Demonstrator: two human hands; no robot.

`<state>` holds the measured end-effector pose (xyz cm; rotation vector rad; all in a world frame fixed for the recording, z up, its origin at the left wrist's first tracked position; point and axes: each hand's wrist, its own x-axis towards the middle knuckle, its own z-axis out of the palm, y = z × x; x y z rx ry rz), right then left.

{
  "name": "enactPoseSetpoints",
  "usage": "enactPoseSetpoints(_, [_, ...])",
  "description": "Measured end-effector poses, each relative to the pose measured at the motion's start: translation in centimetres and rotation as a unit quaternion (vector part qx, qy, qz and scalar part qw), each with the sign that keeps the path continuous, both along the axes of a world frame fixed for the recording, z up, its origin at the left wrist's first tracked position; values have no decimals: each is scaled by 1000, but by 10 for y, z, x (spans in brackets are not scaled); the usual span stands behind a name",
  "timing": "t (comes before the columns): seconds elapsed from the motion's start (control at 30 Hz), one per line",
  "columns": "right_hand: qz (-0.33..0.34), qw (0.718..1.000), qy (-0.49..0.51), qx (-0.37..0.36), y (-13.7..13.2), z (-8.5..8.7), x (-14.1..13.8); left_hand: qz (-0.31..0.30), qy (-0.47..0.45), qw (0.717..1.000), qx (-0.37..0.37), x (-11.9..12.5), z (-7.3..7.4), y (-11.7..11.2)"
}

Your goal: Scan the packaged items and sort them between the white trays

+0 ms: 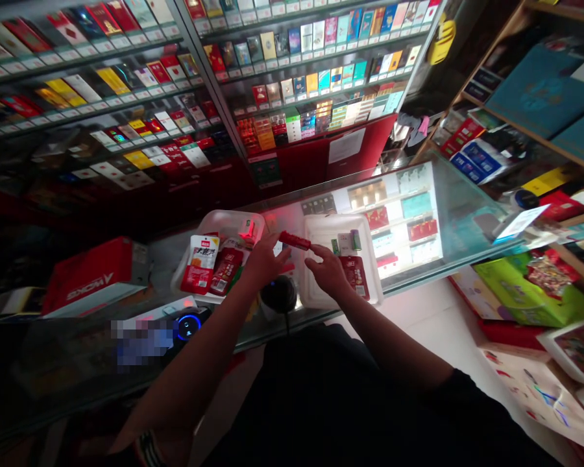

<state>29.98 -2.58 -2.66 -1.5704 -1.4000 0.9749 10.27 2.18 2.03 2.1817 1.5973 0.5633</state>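
Packet, small and red [294,240], spans the gap between the two hands, raised over the glass bench [455,217]. Left hand [265,264] pinches one end, its grip partly hidden; right hand [328,271] holds the other end at its fingertips, the thumb a little apart. Beneath the left forearm, a white tray [176,280] carries a white-and-red pouch [199,264] and darker red packs [226,269]. Beside the right hand, a second white tray [374,259] holds a red-brown pouch [354,277] and small green items. A dark round object [278,294] sits between the trays.
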Motion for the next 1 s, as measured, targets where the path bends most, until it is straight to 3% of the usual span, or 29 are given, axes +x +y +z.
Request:
enactPoseSetpoints(0.1, [28, 999, -32, 0, -2, 0, -14, 10, 14, 999, 29, -21, -6, -15])
enactPoseSetpoints(0.27, [106, 992, -69, -9, -7, 4, -29, 60, 16, 998, 6, -58, -21, -35])
enactPoseSetpoints(0.43, [161, 982, -95, -11, -8, 1, -40, 67, -7, 998, -4, -82, -38, -49])
enactPoseSetpoints(0.73, [193, 969, -152, -23, -7, -15, -46, 96, -23, 995, -23, -93, -69, -65])
enactPoseSetpoints(1.0, [193, 963, -190, 8, -11, -17, -47, 118, -61, 991, -9, -91, -81, -74])
